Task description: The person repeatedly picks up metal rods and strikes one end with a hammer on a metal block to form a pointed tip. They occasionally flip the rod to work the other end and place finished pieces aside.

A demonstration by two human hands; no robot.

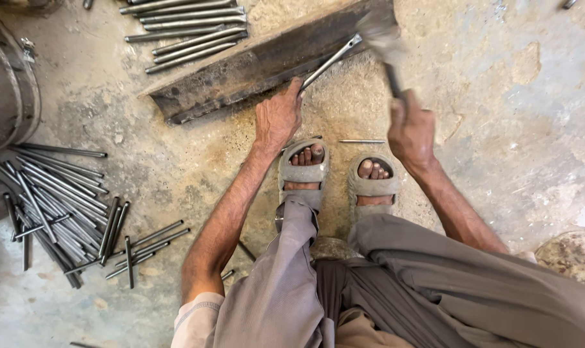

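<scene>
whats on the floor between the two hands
In the head view, between the left hand and the right hand lies one short thin metal rod on the concrete floor.

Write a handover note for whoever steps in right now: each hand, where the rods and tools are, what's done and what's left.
Left hand: holds a thin metal rod laid across the heavy steel bar.
Right hand: grips a hammer, head blurred above the rod's far end.
Big rod pile on the floor at left; neat row of rods beyond the bar; one loose rod near the feet.
Done or left: cannot tell which pile is finished.
</scene>
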